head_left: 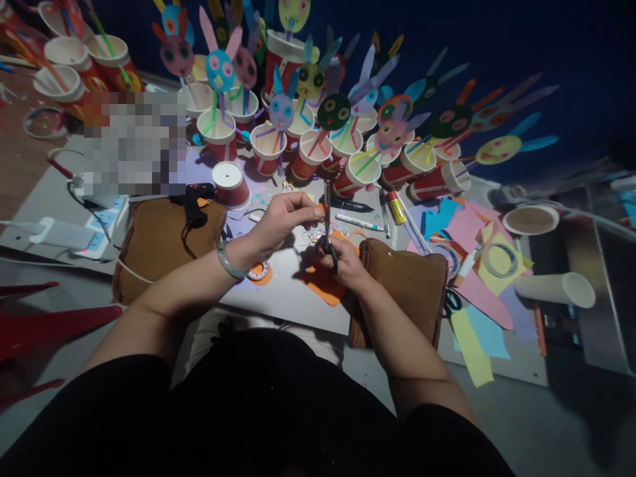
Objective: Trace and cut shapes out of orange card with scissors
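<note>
My left hand (291, 215) pinches a small piece of orange paper (322, 210) over the middle of the table. In my right hand (345, 264) is a pair of scissors (326, 222), its blades pointing away from me and right beside the orange piece. Whether the blades touch the paper I cannot tell. Below the right hand lies a larger orange sheet (322, 286). Tiny paper scraps are scattered between the hands. A roll of tape (259, 269) sits on orange paper under my left wrist.
Red paper cups (268, 149) with rabbit-faced paper figures on straws fill the back. A glue gun (196, 205) lies on the left brown pad (163, 248); another brown pad (405, 285) is at right. Markers (360, 222) and coloured paper (474, 225) lie about. A power strip (106, 228) is left.
</note>
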